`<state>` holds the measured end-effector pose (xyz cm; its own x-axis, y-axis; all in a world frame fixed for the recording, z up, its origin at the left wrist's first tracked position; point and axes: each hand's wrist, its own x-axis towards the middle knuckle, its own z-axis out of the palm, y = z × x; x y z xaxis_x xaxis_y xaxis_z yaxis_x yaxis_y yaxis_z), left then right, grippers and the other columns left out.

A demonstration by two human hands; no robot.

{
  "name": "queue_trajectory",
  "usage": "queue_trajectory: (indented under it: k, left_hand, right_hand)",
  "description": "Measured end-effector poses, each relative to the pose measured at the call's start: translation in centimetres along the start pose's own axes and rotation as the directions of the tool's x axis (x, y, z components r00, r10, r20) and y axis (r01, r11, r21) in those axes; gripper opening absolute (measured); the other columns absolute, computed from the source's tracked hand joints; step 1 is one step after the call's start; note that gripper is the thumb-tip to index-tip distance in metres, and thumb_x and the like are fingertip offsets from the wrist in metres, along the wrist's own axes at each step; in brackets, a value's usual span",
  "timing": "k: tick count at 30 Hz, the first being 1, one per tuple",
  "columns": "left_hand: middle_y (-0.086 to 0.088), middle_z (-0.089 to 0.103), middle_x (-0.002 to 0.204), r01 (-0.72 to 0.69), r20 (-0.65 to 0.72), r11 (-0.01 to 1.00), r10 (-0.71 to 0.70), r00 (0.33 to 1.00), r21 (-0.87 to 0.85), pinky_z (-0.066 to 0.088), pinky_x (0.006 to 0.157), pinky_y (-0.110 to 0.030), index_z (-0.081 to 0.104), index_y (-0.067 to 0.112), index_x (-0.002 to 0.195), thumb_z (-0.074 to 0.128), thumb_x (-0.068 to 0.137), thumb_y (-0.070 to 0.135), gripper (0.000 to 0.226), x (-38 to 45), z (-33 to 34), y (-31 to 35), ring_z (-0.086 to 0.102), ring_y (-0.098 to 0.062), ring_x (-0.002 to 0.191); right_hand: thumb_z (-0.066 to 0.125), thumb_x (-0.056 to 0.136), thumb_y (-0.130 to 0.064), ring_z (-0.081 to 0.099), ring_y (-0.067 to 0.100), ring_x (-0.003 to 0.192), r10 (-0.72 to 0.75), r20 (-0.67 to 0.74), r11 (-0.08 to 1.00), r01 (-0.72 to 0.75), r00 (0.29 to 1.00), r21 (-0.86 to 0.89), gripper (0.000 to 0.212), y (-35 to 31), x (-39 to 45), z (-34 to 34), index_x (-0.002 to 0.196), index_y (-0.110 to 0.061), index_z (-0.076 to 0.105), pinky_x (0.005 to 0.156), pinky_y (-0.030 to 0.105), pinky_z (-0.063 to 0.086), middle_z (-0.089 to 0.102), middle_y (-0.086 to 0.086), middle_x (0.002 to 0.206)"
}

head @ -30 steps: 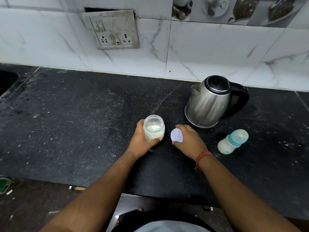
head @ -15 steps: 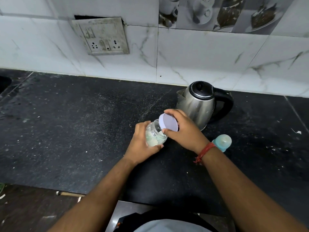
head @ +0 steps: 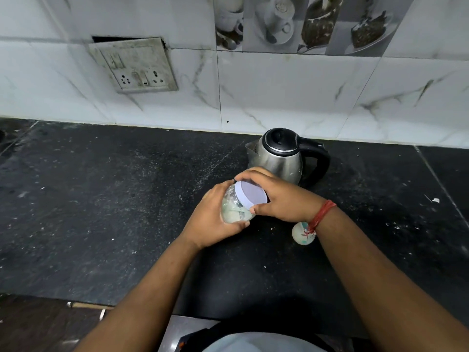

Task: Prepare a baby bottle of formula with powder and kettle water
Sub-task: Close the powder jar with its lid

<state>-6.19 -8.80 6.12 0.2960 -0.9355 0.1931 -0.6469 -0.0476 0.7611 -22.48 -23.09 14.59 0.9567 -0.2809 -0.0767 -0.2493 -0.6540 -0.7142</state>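
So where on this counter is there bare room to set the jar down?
The broad counter stretch left of the left hand, out to the wall, is bare. Right is crowded: kettle behind the right hand, baby bottle under that wrist.

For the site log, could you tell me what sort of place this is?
Most likely a home kitchen: a dark stone counter, an electric kettle, and wall tiles printed with cups and cakes.

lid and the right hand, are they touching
Touching. The head view shows the right hand with its fingers and thumb curled round the rim of the lid, which sits on the jar held by the left hand.
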Motion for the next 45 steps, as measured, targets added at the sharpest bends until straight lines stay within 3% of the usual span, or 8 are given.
queue_trajectory:
  k: [9, 15, 18, 22, 26, 32, 39, 45]
  left_hand:
    - [0.004, 0.051, 0.143, -0.077, -0.062, 0.971, 0.093, 0.994, 0.226, 0.042, 0.104, -0.032, 0.037, 0.021, 0.148, 0.078, 0.066, 0.062, 0.101, 1.7, -0.2, 1.4, 0.049, -0.018, 0.131]
    - [0.005, 0.051, 0.143, -0.045, -0.100, 0.985, 0.063, 0.993, 0.168, 0.038, 0.109, -0.029, 0.038, 0.019, 0.148, 0.078, 0.067, 0.061, 0.100, 2.2, -0.6, 1.3, 0.049, -0.016, 0.130]
    - [0.007, 0.051, 0.142, -0.019, -0.072, 0.996, 0.026, 0.997, 0.090, 0.043, 0.112, -0.040, 0.038, 0.022, 0.148, 0.082, 0.067, 0.056, 0.098, 2.3, -0.9, 1.4, 0.050, -0.014, 0.131]
    - [0.007, 0.056, 0.138, 0.028, 0.020, 0.998, -0.027, 0.999, -0.062, 0.048, 0.106, -0.046, 0.042, 0.023, 0.147, 0.086, 0.066, 0.049, 0.095, 2.4, -1.0, 2.0, 0.055, -0.013, 0.129]
    - [0.010, 0.056, 0.136, 0.023, 0.054, 0.997, -0.019, 0.998, -0.072, 0.050, 0.105, -0.044, 0.042, 0.025, 0.146, 0.084, 0.065, 0.054, 0.095, 2.4, -1.0, 2.6, 0.056, -0.010, 0.126]
    - [0.009, 0.055, 0.137, 0.002, 0.038, 1.000, -0.001, 0.999, -0.025, 0.048, 0.106, -0.045, 0.041, 0.022, 0.147, 0.085, 0.067, 0.053, 0.098, 2.5, -0.5, 2.8, 0.054, -0.013, 0.128]
    - [0.014, 0.058, 0.133, 0.019, 0.092, 0.992, -0.007, 0.996, -0.128, 0.052, 0.102, -0.040, 0.043, 0.033, 0.141, 0.086, 0.067, 0.052, 0.088, 2.2, -1.0, 3.0, 0.059, -0.007, 0.123]
    - [0.011, 0.057, 0.134, -0.002, 0.082, 0.997, 0.008, 0.997, -0.077, 0.051, 0.102, -0.043, 0.043, 0.029, 0.145, 0.084, 0.066, 0.054, 0.092, 2.2, -0.9, 3.6, 0.057, -0.010, 0.125]
  right_hand:
    - [0.052, 0.094, -0.062, 0.049, 0.020, 0.133, 0.217, -0.199, 0.953, -0.252, 0.956, -0.171, 0.068, 0.2, 0.0, -0.9, 0.148, -0.022, 0.045, 0.110, 0.034, 0.039, 0.050, 0.004, 0.143]
    - [0.035, 0.092, -0.074, 0.068, 0.017, 0.048, 0.295, -0.158, 0.928, -0.322, 0.942, -0.188, 0.067, 0.4, -0.6, -2.3, 0.085, -0.013, 0.063, 0.061, 0.030, 0.056, 0.068, 0.003, 0.058]
    - [0.048, 0.084, -0.074, 0.066, 0.014, 0.080, 0.190, -0.257, 0.926, -0.260, 0.948, -0.275, 0.061, 1.2, -0.5, -3.4, 0.107, -0.020, 0.067, 0.079, 0.035, 0.055, 0.068, -0.009, 0.094]
    - [0.077, 0.084, -0.042, 0.046, 0.004, 0.129, -0.040, -0.025, 0.985, 0.035, 0.999, -0.166, 0.080, 1.5, -0.7, -4.4, 0.152, -0.039, 0.036, 0.106, 0.023, 0.041, 0.044, -0.014, 0.147]
    - [0.073, 0.080, -0.056, 0.047, 0.001, 0.115, 0.036, -0.078, 0.988, -0.047, 0.996, -0.147, 0.075, 1.0, -0.5, -3.8, 0.147, -0.038, 0.044, 0.101, 0.027, 0.045, 0.043, -0.017, 0.135]
    - [-0.002, 0.058, -0.101, 0.060, 0.022, 0.076, 0.232, -0.282, 0.865, -0.330, 0.931, -0.379, 0.098, 0.1, -0.7, -2.5, 0.080, -0.021, 0.051, 0.068, 0.037, 0.048, 0.058, -0.002, 0.080]
    - [0.074, 0.084, -0.051, 0.042, 0.003, 0.134, -0.018, 0.025, 0.978, 0.023, 1.000, -0.207, 0.083, 0.8, -1.8, -4.9, 0.154, -0.040, 0.031, 0.109, 0.021, 0.037, 0.042, -0.013, 0.151]
    - [0.045, 0.075, -0.086, 0.057, 0.014, 0.110, 0.185, -0.185, 0.930, -0.233, 0.965, -0.286, 0.078, 0.2, -0.9, -2.7, 0.126, -0.028, 0.054, 0.093, 0.033, 0.047, 0.055, -0.009, 0.121]
